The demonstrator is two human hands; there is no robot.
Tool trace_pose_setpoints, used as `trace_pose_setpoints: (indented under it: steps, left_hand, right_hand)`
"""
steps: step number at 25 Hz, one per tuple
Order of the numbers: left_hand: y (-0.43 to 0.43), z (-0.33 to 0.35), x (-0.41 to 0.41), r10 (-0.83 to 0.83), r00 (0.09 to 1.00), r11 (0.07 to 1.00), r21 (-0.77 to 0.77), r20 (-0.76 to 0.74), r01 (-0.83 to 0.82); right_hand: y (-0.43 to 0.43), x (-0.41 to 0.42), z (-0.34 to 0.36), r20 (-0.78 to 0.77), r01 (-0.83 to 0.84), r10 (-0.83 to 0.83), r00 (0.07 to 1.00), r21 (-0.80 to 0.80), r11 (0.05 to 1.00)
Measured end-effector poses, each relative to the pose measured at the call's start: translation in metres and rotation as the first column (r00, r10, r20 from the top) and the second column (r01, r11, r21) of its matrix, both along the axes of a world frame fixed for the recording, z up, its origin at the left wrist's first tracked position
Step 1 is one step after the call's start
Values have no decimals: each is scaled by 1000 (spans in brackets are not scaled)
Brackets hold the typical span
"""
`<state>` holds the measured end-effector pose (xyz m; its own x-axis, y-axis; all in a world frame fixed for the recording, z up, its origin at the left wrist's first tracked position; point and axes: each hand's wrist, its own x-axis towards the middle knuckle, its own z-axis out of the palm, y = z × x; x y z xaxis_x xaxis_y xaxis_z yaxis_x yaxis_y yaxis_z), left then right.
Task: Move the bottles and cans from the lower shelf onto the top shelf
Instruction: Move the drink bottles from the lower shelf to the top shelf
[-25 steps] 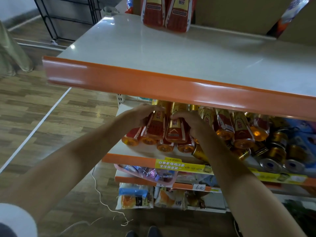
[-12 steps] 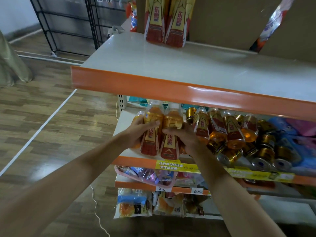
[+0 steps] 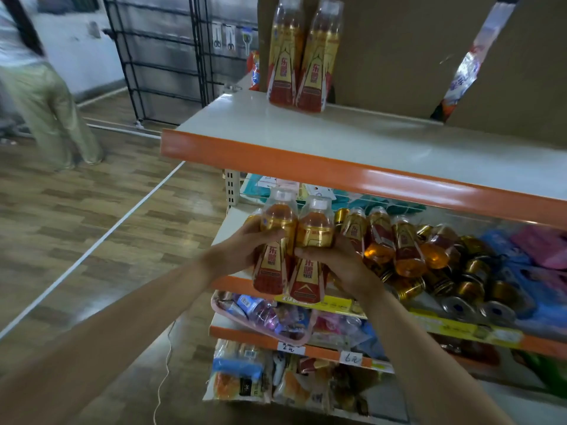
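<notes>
Early days on this one, I'd say. Only two bottles on top (image 3: 283,56) are standing upright so far, side by side near the left end of the top shelf (image 3: 368,142), right up against the brown back panel, and the rest of that shelf's surface is bare. The next pair is mid-trip. The left hand (image 3: 242,250) has its fingers wrapped round the left bottle (image 3: 274,256), and the right hand (image 3: 334,259) is gripping the right bottle (image 3: 310,271). Both are held caps up and pressed together, out in front of the lower shelf (image 3: 230,223) and below the orange rim of the top one. So they're off the lower shelf but not placed yet, and they have to come up over that rim. What's left looks like most of the job. There's a row of lying bottles (image 3: 380,240) on their sides just right of the hands, and a jumble of gold cans (image 3: 460,286) beyond and in front of them, some lying on their sides. A few are half buried, so I can't give a real count. My guess is several more two-handed trips, and the cans will probably be fiddlier since they roll.
</notes>
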<state>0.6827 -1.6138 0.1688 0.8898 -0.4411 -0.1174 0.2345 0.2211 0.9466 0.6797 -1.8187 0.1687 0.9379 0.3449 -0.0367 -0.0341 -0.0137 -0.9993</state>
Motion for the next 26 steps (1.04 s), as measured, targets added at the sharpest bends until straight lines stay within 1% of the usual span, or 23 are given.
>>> trace_pose_setpoints:
  steps: [3, 6, 9, 14, 17, 19, 21, 26]
  left_hand:
    - [-17, 18, -23, 32, 999, 997, 66, 19, -33]
    - [-38, 38, -47, 59, 998, 994, 89, 22, -61]
    - [-52, 47, -66, 38, 999, 993, 107, 32, -42]
    - [-65, 61, -83, -1, 997, 996, 84, 77, -5]
    - [-68, 80, -87, -44, 986, 994, 102, 162, 28]
    - [-71, 101, -85, -112, 964, 992, 90, 243, 93]
    - [-77, 127, -82, -134, 943, 991, 64, 305, 120]
    - [-92, 186, -58, -86, 881, 994, 96, 465, 47]
  right_hand:
    - [-24, -18, 14, -17, 1, -2, 1000, -14, 1000]
    - [-53, -30, 29, -57, 27, -34, 998, -118, 993]
    - [-75, -44, 44, -11, -18, 17, 1000, -111, 994]
    - [-95, -66, 66, 97, -102, 109, 989, -78, 992]
    - [-100, -75, 86, 129, -98, 103, 986, -46, 994]
    - [-103, -76, 104, 176, -93, 96, 980, -27, 995]
    - [-109, -71, 129, 238, -90, 92, 967, -22, 996]
    - [-120, -47, 187, 317, -84, 76, 945, 11, 996]
